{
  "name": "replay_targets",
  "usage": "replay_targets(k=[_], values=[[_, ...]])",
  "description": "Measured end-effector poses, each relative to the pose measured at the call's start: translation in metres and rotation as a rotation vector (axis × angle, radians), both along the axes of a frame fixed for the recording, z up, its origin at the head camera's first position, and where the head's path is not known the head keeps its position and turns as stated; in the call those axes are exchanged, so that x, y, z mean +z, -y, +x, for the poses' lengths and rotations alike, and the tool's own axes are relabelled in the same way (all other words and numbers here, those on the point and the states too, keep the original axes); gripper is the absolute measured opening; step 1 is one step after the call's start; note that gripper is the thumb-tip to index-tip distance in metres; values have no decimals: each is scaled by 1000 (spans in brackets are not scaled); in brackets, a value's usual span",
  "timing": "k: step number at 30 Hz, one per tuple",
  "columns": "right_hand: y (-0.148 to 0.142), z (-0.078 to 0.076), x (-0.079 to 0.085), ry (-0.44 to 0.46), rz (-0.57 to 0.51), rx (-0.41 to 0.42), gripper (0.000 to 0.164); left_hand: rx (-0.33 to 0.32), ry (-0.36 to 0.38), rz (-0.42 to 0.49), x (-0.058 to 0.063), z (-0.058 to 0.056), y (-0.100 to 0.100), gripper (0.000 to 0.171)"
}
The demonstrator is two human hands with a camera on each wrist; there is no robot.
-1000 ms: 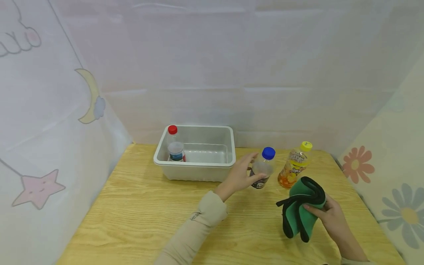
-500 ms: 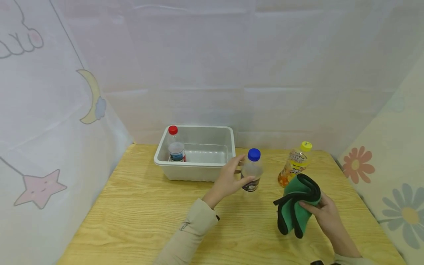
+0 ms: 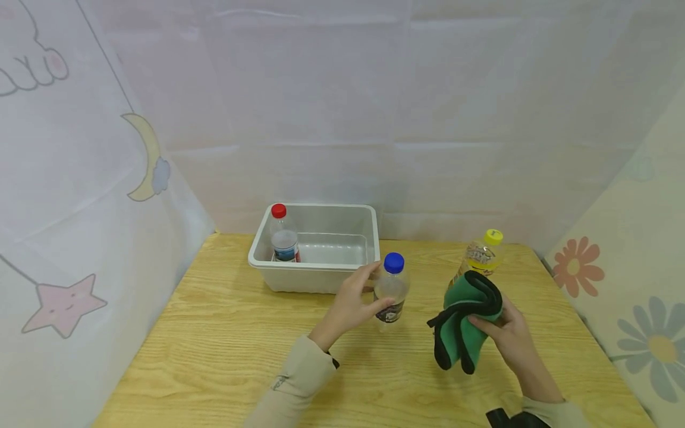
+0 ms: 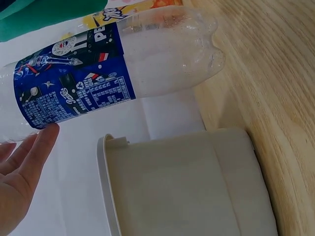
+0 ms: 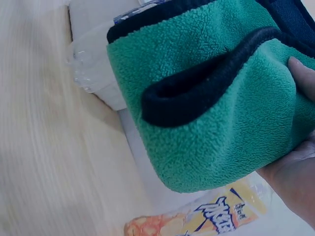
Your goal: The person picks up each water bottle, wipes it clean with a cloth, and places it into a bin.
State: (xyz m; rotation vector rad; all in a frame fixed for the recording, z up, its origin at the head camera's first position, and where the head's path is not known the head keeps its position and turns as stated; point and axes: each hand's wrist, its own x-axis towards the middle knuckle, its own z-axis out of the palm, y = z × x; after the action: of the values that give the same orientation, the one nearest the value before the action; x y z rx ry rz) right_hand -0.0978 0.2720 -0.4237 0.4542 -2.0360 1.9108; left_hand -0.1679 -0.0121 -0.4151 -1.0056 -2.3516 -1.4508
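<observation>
My left hand [image 3: 348, 306] holds a clear plastic bottle [image 3: 392, 290] with a blue cap, fingers on its far side and thumb across the front. In the left wrist view that bottle [image 4: 74, 73] shows a dark blue label and looks empty; fingertips of the left hand [image 4: 19, 189] touch the label's edge. A folded green towel [image 3: 465, 321] with black edging is in my right hand [image 3: 511, 336], thumb pressed on its near face. The right wrist view shows the towel [image 5: 221, 123] filling the middle, bent into loose folds.
A light grey plastic tub [image 3: 316, 279] stands at the back, with a red-capped bottle [image 3: 283, 238] upright inside its left end. Behind the towel stands a yellow-capped bottle [image 3: 481, 255] with an orange and yellow label. Printed cloth surrounds the wooden table [image 3: 214, 356].
The left hand has carried the blue-capped bottle leftward and nearer to me, away from the yellow-capped one. My right hand has shifted left with the towel, which now covers the yellow-capped bottle's lower part.
</observation>
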Motion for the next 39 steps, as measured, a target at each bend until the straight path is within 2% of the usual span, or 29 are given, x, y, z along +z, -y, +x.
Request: replay_targets(k=[6,14,19,24,31,35,39], values=[[9,-7,2,-58,-20,48,51,-16,-47,-2,-2,6,8,69],[21,-13,7,-122,-7,79,53,-20,-14,-3,-7,18,18,69],[28,-16,10,-144,-6,139,61,-18,-5,-20,-9,23,22,68],[37,-19,11,-176,-28,206,62,-23,31,-23,-12,25,24,68],[44,-24,7,-208,-25,209,61,-16,43,-21,-17,26,25,68],[50,-27,4,-234,-50,235,61,-13,51,-20,-19,26,26,67],[54,-29,2,-255,-30,249,60,-14,65,-19,-21,26,26,66]])
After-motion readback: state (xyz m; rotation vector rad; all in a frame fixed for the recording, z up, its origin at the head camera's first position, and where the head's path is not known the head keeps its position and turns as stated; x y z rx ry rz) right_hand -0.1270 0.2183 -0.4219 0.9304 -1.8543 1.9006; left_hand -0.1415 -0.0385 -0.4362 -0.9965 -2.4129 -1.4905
